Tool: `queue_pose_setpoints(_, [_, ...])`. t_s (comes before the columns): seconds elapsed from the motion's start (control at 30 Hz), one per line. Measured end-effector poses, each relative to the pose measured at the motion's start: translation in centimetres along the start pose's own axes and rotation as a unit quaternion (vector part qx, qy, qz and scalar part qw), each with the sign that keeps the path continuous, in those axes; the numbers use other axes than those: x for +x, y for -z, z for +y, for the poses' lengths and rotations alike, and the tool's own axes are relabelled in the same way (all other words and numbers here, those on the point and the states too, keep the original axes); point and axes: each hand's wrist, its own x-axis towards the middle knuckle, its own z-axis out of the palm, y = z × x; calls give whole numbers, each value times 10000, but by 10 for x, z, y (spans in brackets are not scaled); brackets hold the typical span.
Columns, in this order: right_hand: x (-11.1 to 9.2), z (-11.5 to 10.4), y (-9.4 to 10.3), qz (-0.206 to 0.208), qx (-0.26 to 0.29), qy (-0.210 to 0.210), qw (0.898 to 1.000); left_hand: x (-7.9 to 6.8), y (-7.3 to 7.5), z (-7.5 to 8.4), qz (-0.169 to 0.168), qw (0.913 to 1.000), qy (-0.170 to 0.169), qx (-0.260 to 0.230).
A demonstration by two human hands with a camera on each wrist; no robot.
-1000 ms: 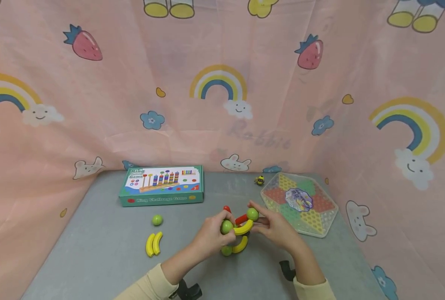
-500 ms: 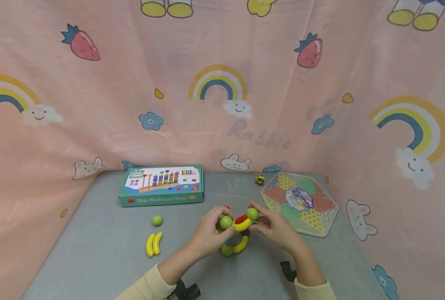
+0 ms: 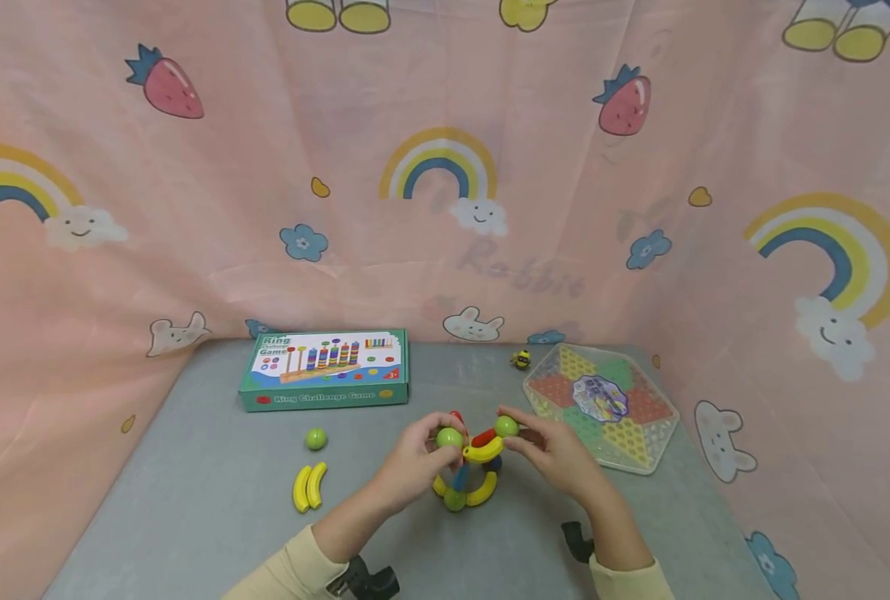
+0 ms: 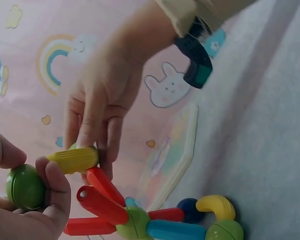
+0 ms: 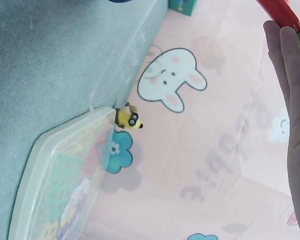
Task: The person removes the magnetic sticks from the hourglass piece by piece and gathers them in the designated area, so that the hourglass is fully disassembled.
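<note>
The glossy green plastic ball (image 3: 449, 437), pinched in the left hand (image 3: 413, 462), has shifted slightly toward the flat green cardboard box (image 3: 325, 371). A sideways tug could part the ridged, curved yellow rod (image 3: 484, 452) from the second round green ball (image 3: 506, 426) the right hand (image 3: 553, 450) pinches, nearer the person than that box, by a smooth red-and-blue rod frame (image 4: 132, 222).

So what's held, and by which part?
Left hand pinches one green ball by its sides; right hand pinches another green ball, beside a red rod, likewise.
</note>
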Motion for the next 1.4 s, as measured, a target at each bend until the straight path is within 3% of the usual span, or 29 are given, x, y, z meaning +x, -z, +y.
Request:
queue_pose_setpoints(0.13, [0, 0, 0, 29, -50, -44, 10000, 0, 6, -1, 7, 9996, -110, -260])
queue_pose_setpoints(0.23, [1, 0, 1, 12, -72, -116, 9999, -1, 13, -1, 84, 9987, -449, -203])
queue_pose_setpoints(0.4, [1, -1, 2, -39, -242, -189, 9995, -6, 32, 1, 418, 9952, -845, 243])
queue_pose_setpoints(0.57, [0, 0, 0, -45, -376, -166, 9991, -12, 46, -2, 805, 9913, -696, 779])
queue_pose_setpoints(0.63, [0, 1, -1, -45, -413, -169, 9990, -13, 49, -4, 1080, 9856, -721, 1082])
queue_pose_setpoints(0.83, [0, -1, -2, -36, -419, -160, 9990, -15, 56, -13, 1863, 9551, -982, 2086])
queue_pose_setpoints(1.0, [-1, -2, -2, -24, -410, -160, 9990, -16, 67, -24, 2055, 9481, -849, 2271])
queue_pose_setpoints(1.17, [0, -2, -1, -50, -375, -171, 9991, -18, 87, -35, 2212, 9323, -737, 2763])
queue_pose_setpoints(1.4, [0, -3, 0, -61, -407, -107, 9991, -19, 125, -53, 2034, 9219, -676, 3227])
